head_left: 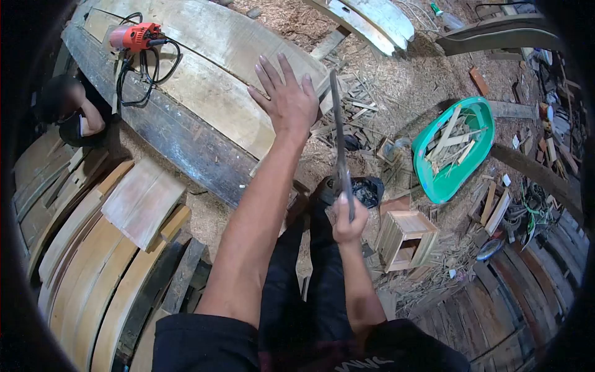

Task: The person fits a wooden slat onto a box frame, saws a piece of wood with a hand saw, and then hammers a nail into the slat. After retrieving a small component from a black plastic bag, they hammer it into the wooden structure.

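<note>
Keep the left hand (286, 102), fingers open and flat on the plank (204, 74), clear of the blade (338, 124) that the right hand (346, 220) grips in closed fingers.

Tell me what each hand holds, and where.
Right hand holds a long dark tool by its lower end; left hand holds nothing, lying open on the curved plank.

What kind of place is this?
Probably a woodworking shop: left hand on a big curved plank, right hand gripping a long dark blade, an orange power tool and a green tub of offcuts nearby.
</note>
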The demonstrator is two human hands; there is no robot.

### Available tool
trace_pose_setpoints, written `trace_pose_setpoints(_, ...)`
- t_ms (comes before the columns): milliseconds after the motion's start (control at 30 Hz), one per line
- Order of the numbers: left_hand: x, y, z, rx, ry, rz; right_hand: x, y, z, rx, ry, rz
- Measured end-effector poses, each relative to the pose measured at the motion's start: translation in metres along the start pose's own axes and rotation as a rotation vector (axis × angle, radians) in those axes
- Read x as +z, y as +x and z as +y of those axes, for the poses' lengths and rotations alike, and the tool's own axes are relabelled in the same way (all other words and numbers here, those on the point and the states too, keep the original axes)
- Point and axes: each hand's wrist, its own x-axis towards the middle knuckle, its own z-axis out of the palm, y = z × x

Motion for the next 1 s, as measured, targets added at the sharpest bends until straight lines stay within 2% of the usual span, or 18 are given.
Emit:
trace_pose_setpoints(167, 0.001, -0.001, -0.001, 0.007, -0.002, 0.003, 0.039, 0.104, -0.027, -0.105, -0.086, -0.009)
trace_pose_setpoints(233, 0.002, 0.0, -0.002, 0.011, -0.003, 0.015, 0.036, 0.1, -0.028, -0.078, -0.087, -0.034)
trace_pose_setpoints(300, 0.005, 0.0, -0.002, 0.019, -0.014, 0.035, 0.018, 0.048, -0.014, -0.116, -0.098, -0.01)
trace_pose_setpoints(367, 0.006, -0.004, -0.002, 0.028, -0.011, 0.042, -0.001, -0.01, -0.001, -0.032, -0.093, 0.015)
trace_pose_setpoints(467, 0.005, -0.008, -0.004, 0.025, -0.013, 0.024, 0.002, 0.011, -0.006, 0.001, 0.005, 0.002)
trace_pose_setpoints(500, 0.004, -0.001, -0.002, 0.024, -0.019, 0.032, 0.009, 0.039, 0.012, -0.073, -0.026, -0.023)
trace_pose_setpoints(533, 0.003, 0.002, -0.001, 0.023, -0.012, 0.03, 0.024, 0.067, -0.014, -0.087, -0.057, -0.03)
trace_pose_setpoints(567, 0.002, 0.001, -0.001, 0.021, -0.003, 0.021, 0.035, 0.093, -0.014, -0.114, -0.058, -0.012)
trace_pose_setpoints(633, 0.003, -0.003, -0.003, 0.012, 0.002, 0.013, 0.038, 0.112, -0.038, 0.009, -0.014, -0.044)
trace_pose_setpoints(733, 0.004, -0.001, -0.001, 0.021, -0.045, 0.039, 0.018, 0.054, -0.019, -0.157, -0.167, -0.006)
trace_pose_setpoints(833, -0.001, 0.0, 0.001, -0.004, -0.028, -0.018, 0.002, -0.01, 0.002, 0.057, 0.008, 0.051)
trace_pose_setpoints(933, 0.002, -0.002, -0.001, 0.01, -0.017, -0.002, 0.014, 0.054, 0.002, -0.109, -0.035, -0.025)
trace_pose_setpoints(1000, 0.002, -0.002, -0.003, 0.007, -0.01, 0.004, 0.035, 0.105, -0.021, -0.109, -0.028, -0.026)
